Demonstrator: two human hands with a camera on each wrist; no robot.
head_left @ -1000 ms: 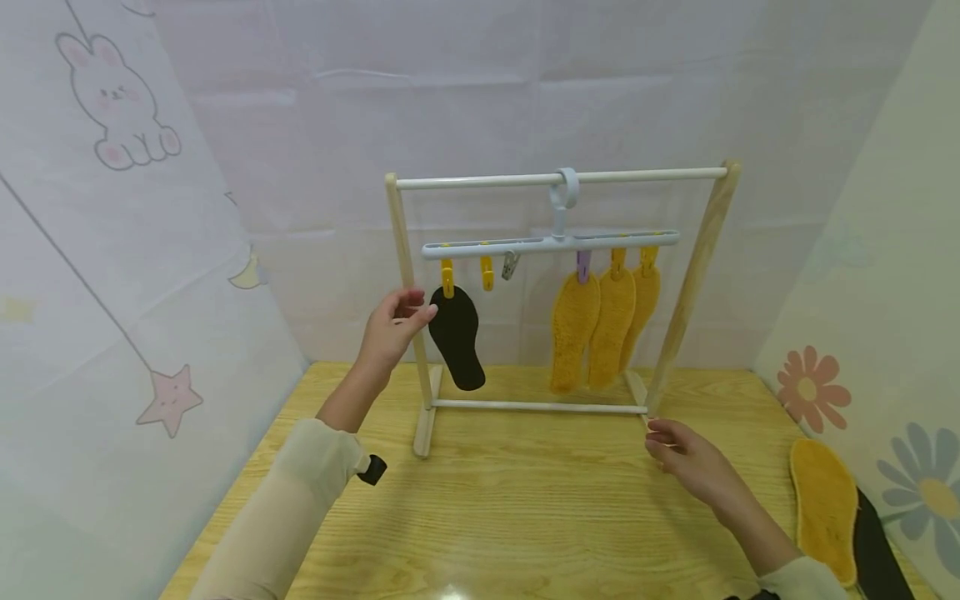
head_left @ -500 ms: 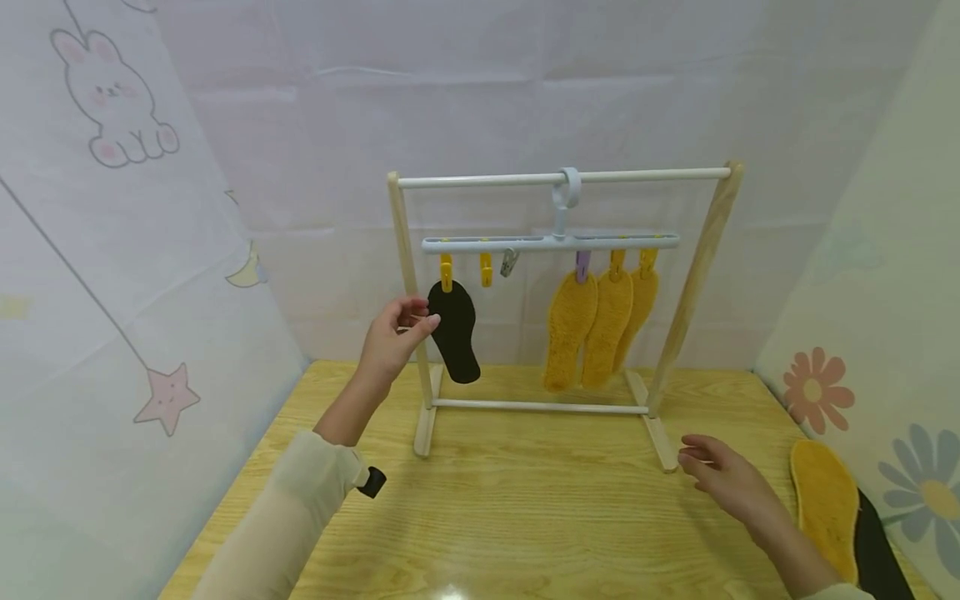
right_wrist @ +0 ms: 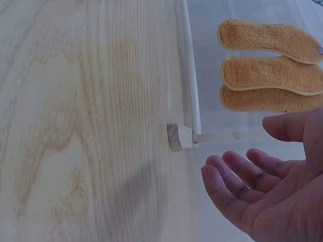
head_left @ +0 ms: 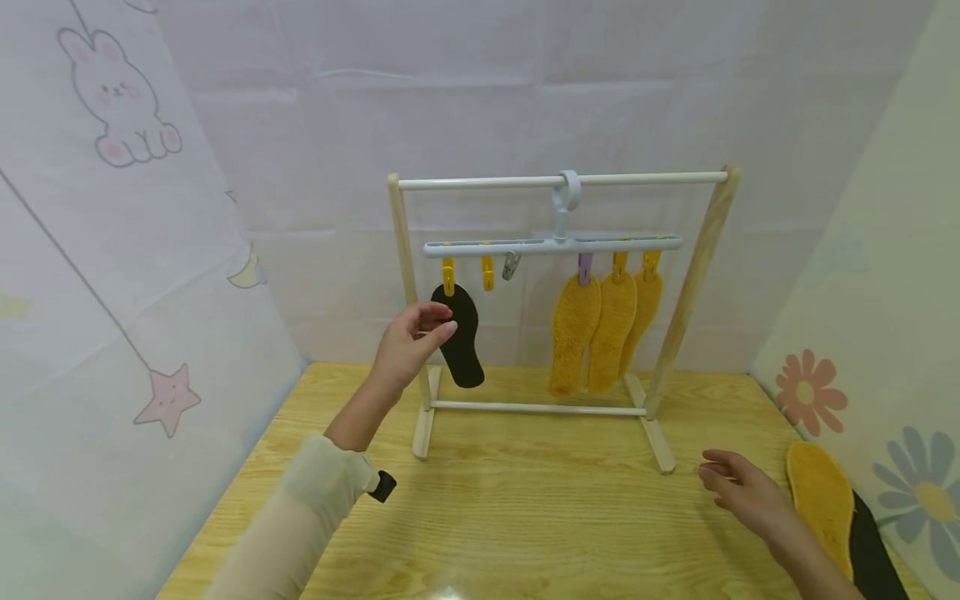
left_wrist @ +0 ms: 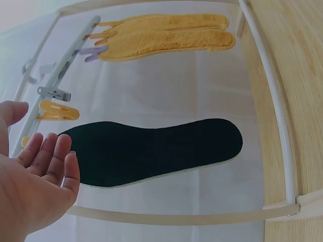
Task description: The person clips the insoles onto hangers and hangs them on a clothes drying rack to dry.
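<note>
- Head view: the left hand (head_left: 411, 344) is up at the left end of the little drying rack (head_left: 697, 250), fingers relaxed and loosely spread, right at the edge of the black insole (head_left: 459, 335) that hangs from a yellow clip (head_left: 447, 276) on the grey clip hanger (head_left: 552, 245). Can't tell if the fingertips actually touch it or just sit in front
- The right hand (head_left: 742, 493) hovers low over the wooden table (head_left: 525, 517) near the right side, open, nothing in it, just left of the yellow insole (head_left: 822, 504) lying on the table
- My guess at the step: the black one is clipped up, and the loose yellow one looks next, so the right hand would need to shift right and close on it
- Three fuzzy yellow insoles (head_left: 611, 332) already hang at the right of the hanger
- Left wrist view: left hand (left_wrist: 31, 189) is flat and open, holds nothing; the black insole (left_wrist: 156, 149) hangs just beyond the fingertips, maybe a small gap
- Right wrist view: right hand (right_wrist: 267, 194) palm up, fingers gently curved, empty; the rack foot (right_wrist: 177, 136) sits just past it, hung yellow insoles (right_wrist: 270, 70) further off
</note>
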